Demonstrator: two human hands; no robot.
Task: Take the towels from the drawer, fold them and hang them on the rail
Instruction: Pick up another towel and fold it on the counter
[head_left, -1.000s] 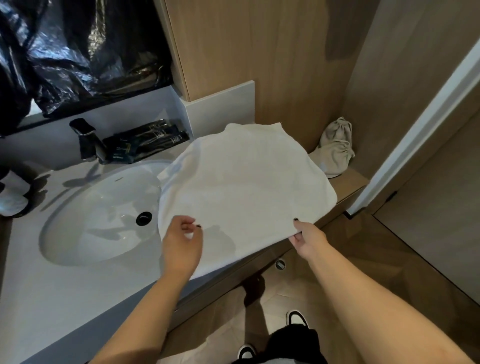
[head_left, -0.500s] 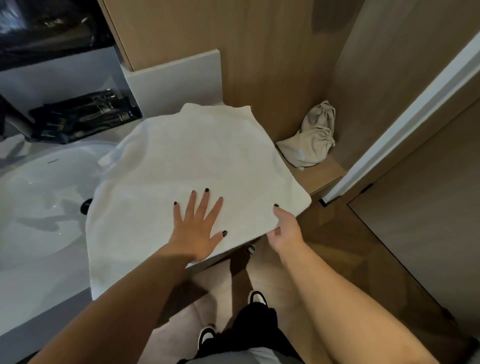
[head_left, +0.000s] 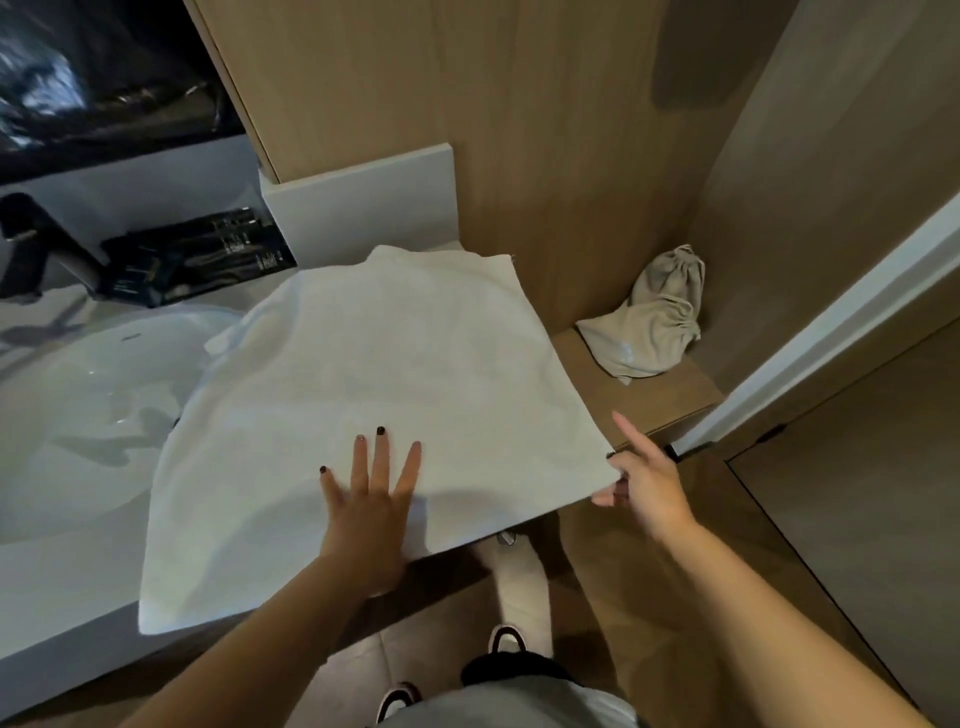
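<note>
A white towel (head_left: 374, 374) lies spread flat over the white counter (head_left: 67, 597), partly covering the basin's right side; its near edge hangs past the counter front. My left hand (head_left: 369, 504) presses flat on the towel near its front edge, fingers spread. My right hand (head_left: 641, 478) pinches the towel's near right corner between thumb and fingers, with the index finger pointing up. No drawer or rail is in view.
A round white basin (head_left: 78, 395) with a dark tap (head_left: 31, 244) sits at left, dark toiletry packets (head_left: 192, 265) behind it. A beige drawstring bag (head_left: 654, 317) rests on the wooden shelf (head_left: 675, 395) at right. Wood panels stand behind, a door frame at right.
My left hand went from gripping the towel's near edge to lying flat on it. The towel settled flat on the counter. My right hand stayed at the near right corner.
</note>
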